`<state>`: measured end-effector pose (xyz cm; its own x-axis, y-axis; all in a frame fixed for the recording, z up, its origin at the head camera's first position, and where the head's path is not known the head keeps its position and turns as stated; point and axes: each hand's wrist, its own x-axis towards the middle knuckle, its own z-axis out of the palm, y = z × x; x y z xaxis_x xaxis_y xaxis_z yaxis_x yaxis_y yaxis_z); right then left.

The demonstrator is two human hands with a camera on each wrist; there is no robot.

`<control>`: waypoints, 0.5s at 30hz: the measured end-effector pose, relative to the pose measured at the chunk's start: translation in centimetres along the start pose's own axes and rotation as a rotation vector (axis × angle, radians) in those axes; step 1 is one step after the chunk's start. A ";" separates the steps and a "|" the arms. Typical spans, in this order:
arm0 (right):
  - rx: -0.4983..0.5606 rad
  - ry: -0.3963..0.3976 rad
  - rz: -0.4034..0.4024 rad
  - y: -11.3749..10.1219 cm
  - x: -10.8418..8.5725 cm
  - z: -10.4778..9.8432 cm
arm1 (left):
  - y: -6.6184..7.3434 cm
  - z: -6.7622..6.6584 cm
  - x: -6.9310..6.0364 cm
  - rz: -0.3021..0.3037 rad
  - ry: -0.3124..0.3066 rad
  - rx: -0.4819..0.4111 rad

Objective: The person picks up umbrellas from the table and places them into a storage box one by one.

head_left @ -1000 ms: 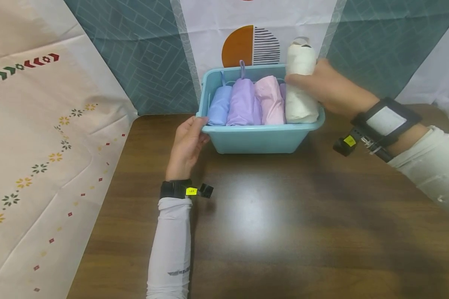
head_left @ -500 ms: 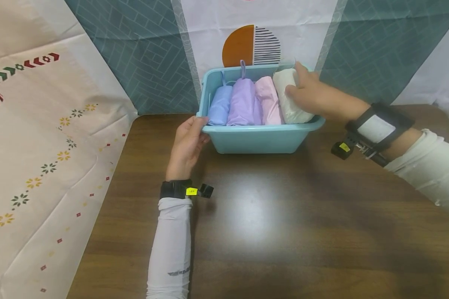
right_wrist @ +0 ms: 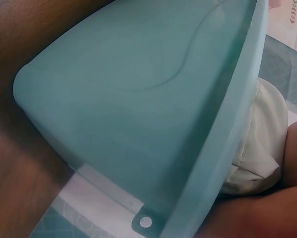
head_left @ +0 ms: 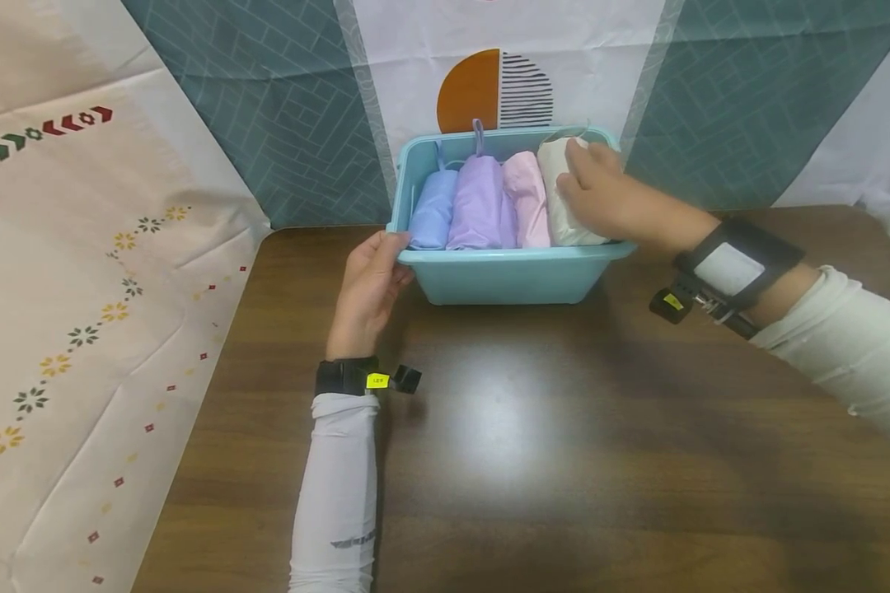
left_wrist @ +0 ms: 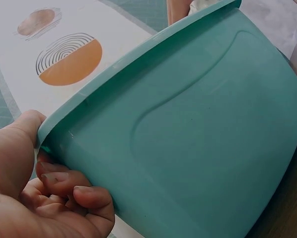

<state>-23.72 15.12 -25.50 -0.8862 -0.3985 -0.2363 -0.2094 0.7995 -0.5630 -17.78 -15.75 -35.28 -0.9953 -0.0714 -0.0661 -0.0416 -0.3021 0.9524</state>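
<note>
A light-blue plastic bin (head_left: pixel 515 278) stands at the back of the table. My left hand (head_left: pixel 367 288) holds its left front corner, thumb over the rim and fingers curled beneath, as the left wrist view shows. Inside stand a blue cloth roll (head_left: pixel 433 210) and a purple cloth roll (head_left: pixel 477 206), each with a loop on top, and a pink cloth roll (head_left: pixel 526 198). At the bin's right end is a white cloth roll (head_left: pixel 556 206). My right hand (head_left: pixel 608 193) holds it near the top; the right wrist view shows fingers around its cream fabric (right_wrist: pixel 262 139). Some fingertips are hidden.
The brown wooden table (head_left: pixel 519 478) extends in front of the bin. Patterned cloth (head_left: pixel 304 123) hangs close behind it. A printed cream cloth (head_left: pixel 119 329) covers the left side.
My right hand has lowered the white roll from above the rim into the bin's right end, and its fingers have shifted slightly left. The left hand keeps its hold on the corner.
</note>
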 end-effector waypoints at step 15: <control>-0.023 -0.066 0.002 -0.1 0.2 0.2 | -0.1 -0.1 0.1 -0.009 0.002 -0.003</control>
<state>-23.81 14.84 -25.64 -0.8576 -0.4250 -0.2896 -0.2178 0.8103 -0.5441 -17.89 -15.80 -35.43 -0.9947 -0.0703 -0.0751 -0.0502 -0.3054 0.9509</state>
